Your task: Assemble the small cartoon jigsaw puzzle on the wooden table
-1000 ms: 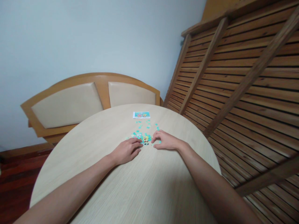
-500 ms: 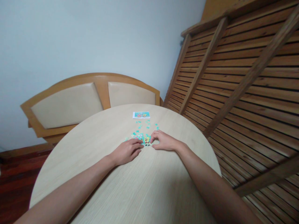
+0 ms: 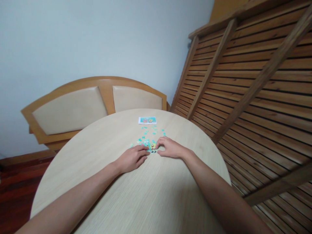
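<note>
A partly joined jigsaw puzzle, with a yellow cartoon figure showing, lies flat on the table between my two hands. My left hand rests on its left side, fingers stretched out over the pieces and covering part of the picture. At the right edge of the puzzle is my right hand; its thumb and fingers are apart in a curve, the fingertips against or very near the puzzle. No piece shows in its grasp. Loose turquoise puzzle pieces are scattered just beyond the hands.
A picture card with the cartoon scene lies toward the far side of the round wooden table. Behind it stands a padded headboard against the wall. Slatted wooden boards lean along the right.
My right hand has shifted slightly left, bringing its fingertips and thumb closer to the puzzle. My left hand has stayed put.
</note>
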`<state>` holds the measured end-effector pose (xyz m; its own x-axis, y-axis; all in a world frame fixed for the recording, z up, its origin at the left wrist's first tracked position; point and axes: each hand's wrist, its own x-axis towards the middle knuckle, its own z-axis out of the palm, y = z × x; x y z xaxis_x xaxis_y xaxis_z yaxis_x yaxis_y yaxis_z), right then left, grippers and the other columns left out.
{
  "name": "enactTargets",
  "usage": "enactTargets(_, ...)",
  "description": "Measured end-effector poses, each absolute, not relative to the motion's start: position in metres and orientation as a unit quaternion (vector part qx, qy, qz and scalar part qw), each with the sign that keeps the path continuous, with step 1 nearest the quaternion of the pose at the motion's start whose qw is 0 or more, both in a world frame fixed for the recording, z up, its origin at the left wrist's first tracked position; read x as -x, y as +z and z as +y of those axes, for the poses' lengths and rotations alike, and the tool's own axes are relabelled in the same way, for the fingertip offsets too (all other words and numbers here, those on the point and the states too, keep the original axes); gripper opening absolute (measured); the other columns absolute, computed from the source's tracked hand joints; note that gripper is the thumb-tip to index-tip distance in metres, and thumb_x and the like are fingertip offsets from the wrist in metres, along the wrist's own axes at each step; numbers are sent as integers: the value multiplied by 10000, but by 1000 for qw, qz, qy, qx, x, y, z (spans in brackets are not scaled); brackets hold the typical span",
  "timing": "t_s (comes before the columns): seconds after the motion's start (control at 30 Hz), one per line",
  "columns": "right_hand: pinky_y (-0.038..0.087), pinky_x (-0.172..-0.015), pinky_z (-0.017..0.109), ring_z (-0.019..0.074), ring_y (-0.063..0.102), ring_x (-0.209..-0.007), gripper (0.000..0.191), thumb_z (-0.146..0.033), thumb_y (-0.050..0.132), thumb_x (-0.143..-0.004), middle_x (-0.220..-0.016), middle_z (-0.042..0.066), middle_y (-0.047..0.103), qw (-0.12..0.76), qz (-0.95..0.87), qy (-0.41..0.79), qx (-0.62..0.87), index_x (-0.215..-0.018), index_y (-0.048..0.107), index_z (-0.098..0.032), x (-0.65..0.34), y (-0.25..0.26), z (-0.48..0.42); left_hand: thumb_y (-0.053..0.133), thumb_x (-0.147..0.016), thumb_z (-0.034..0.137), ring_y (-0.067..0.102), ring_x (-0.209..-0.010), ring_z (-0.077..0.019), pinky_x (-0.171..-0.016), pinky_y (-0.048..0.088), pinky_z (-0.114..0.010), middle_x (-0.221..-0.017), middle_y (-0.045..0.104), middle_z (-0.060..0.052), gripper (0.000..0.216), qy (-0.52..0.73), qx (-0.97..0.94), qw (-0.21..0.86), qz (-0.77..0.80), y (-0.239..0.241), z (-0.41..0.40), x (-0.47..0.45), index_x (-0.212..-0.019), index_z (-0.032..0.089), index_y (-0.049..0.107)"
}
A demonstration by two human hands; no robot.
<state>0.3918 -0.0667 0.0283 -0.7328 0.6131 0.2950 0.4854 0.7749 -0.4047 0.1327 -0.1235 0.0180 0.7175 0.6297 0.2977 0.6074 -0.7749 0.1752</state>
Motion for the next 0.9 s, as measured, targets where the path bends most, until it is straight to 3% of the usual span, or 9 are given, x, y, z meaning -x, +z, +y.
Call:
enactTargets(0.57, 447, -876, 323, 199, 653, -877, 97, -285, 706, -845, -855, 36, 739, 181, -935, 110, 283, -857, 774, -217, -395, 35, -67, 445, -994, 208, 599, -1184, -222, -1038, 499, -376, -1259, 639, -88, 283, 173, -928, 34, 329, 19, -125, -134, -1175, 201, 663)
enactTargets(0.9, 476, -790, 277, 177, 664, -807, 143, -212, 641, -827, -836, 36, 747, 194, -919, 154, 307, -848, 781, -198, -399, 37, -67, 448, -995, 214, 614, -1171, -213, -1028, 504, -360, -1272, 645, -81, 285, 178, -936, 55, 300, 19, -126, -134, -1158, 213, 682)
